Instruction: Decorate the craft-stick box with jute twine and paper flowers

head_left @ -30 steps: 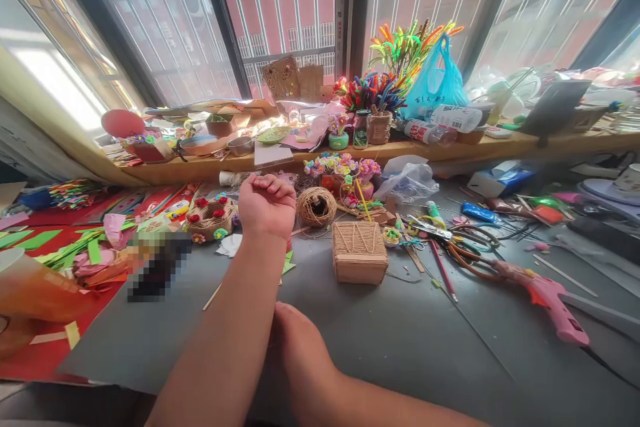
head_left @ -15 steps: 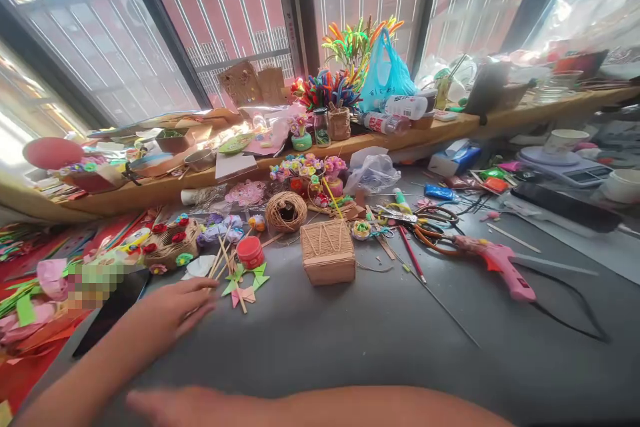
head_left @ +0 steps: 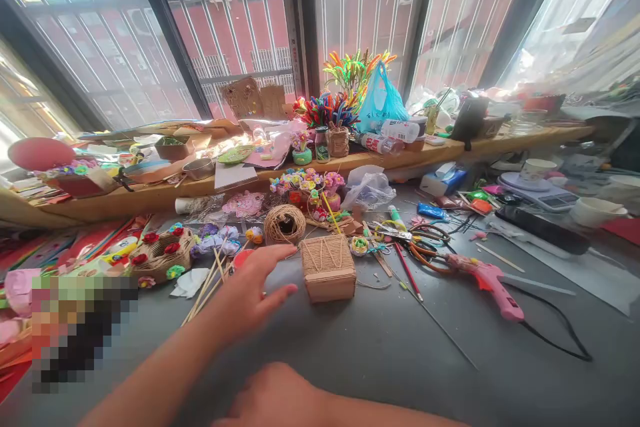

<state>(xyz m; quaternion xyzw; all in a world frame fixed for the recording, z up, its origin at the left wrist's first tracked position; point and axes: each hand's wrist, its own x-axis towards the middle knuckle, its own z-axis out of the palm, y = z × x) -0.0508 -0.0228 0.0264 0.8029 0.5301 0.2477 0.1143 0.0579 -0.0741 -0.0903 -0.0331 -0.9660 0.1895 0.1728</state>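
On the right of the grey table (head_left: 400, 360), a pink glue gun (head_left: 493, 281) lies to the right of a red pencil (head_left: 409, 272). Farther right, a scale (head_left: 554, 199) bears a paper cup (head_left: 537, 169), with a dark phone (head_left: 543, 229) nearer. On the far wooden ledge (head_left: 425, 157), a blue plastic bag (head_left: 384, 103) stands beside bright pipe cleaners (head_left: 327, 110); a round pinkish-red object (head_left: 40, 153) sits far left. Barred windows (head_left: 350, 13) rise behind.

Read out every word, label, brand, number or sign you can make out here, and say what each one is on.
No text reads for certain.
Blue plastic bag: dark characters, too blurred.
Lying bottle with a red-and-white label: print too blurred.
White-labelled container behind it: print too small.
Dark window frame: vertical marking, too small.
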